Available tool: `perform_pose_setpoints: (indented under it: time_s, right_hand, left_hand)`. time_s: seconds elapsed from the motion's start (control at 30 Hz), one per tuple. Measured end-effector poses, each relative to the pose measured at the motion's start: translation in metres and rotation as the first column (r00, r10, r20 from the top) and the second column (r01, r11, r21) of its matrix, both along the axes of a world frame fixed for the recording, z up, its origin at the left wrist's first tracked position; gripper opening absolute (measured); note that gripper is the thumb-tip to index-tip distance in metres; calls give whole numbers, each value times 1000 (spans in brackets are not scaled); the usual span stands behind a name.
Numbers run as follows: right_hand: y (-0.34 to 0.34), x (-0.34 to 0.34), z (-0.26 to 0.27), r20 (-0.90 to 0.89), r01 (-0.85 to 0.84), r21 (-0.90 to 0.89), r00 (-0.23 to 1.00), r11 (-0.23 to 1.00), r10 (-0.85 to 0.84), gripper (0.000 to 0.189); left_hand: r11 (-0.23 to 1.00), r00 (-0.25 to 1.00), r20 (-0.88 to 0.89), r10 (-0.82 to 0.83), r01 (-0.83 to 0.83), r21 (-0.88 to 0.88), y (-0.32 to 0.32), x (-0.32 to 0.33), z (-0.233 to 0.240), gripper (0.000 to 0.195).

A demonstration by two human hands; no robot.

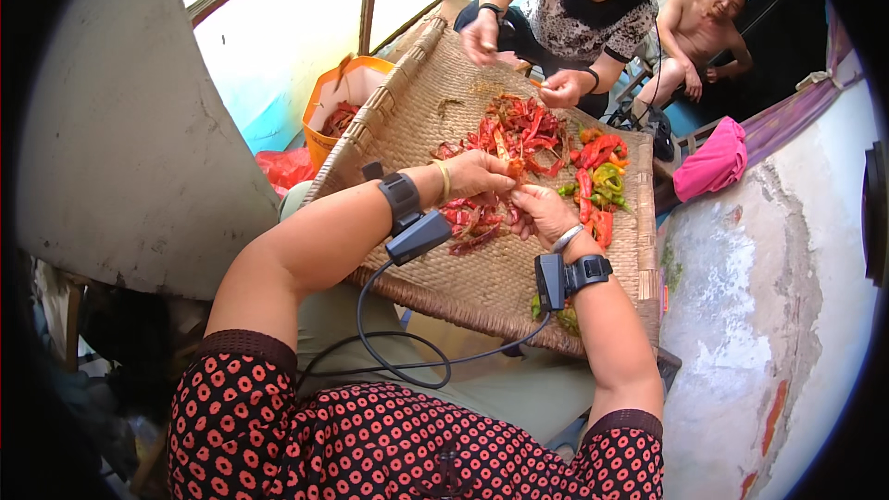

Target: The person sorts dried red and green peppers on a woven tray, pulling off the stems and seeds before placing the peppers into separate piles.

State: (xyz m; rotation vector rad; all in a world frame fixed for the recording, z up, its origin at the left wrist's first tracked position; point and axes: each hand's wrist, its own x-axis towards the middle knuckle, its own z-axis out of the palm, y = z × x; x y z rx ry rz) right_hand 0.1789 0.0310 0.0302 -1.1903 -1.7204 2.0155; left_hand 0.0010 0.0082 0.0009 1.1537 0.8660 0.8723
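Observation:
Both hands meet over a woven tray (417, 132) that bears a pile of dried red chili peppers (531, 125). My left hand (476, 175) comes in from the left, its fingertips pinched on a reddish pepper piece (515, 170). Touching or almost touching it, my right hand (545, 212) has its thumb and fingers closed on a dark red chili pepper (512, 214). More dried red peppers (476, 222) lie under and beside the hands. Fresher red peppers (601, 149) and green-yellow peppers (608, 184) form a group on the tray's right side.
An orange-rimmed bucket (321, 142) with dried peppers stands left of the tray, by a red plastic bag (286, 168). Across the tray, a co-worker (590, 14) holds a small orange piece. Another person (701, 35) sits behind. A cable (389, 364) loops between my wrist devices.

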Motion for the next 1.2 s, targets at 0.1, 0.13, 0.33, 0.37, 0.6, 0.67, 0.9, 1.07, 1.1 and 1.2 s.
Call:
perform_pose_setpoints:
  time_s: [0.1,0.13,0.33,0.37,0.6,0.67,0.9,1.07,1.1,1.2]
  right_hand:
    - [9,-2,-7,91,-64,14,994,998,63,23]
    - [21,-1,-13,187,-99,104,979,990,79,23]
    - [54,-5,-48,350,-142,869,854,474,-386,30]
    - [57,-6,-50,323,-217,941,807,260,-494,33]
    - [56,-9,-65,542,-376,806,779,458,-316,52]
    - [49,-8,-64,544,-387,795,796,468,-265,40]
    - [45,-8,-65,273,-76,597,955,799,-113,29]
    - [36,-7,-55,-209,315,262,941,912,-264,24]
    - [36,-5,-55,-125,282,346,959,895,-254,24]
    - [25,-5,-36,12,151,452,984,879,-175,24]
  left_hand:
    - [994,994,-80,80,-85,-71,1,-2,-2,15]
    - [991,990,-79,120,-124,-45,3,-2,-4,17]
    - [936,946,-89,313,-323,-137,7,-6,4,18]
    - [928,937,-73,341,-348,-136,7,-6,4,18]
    - [933,945,-91,315,-326,-153,4,0,2,17]
    - [934,946,-114,305,-320,-160,7,-2,-6,16]
    - [957,941,-242,237,-269,-112,12,-5,-16,16]
    - [974,963,-214,167,-194,-116,15,-7,-24,16]
    - [982,978,-159,133,-152,-115,16,-7,-22,16]
    - [986,961,-239,137,-154,-57,9,-14,-24,17]
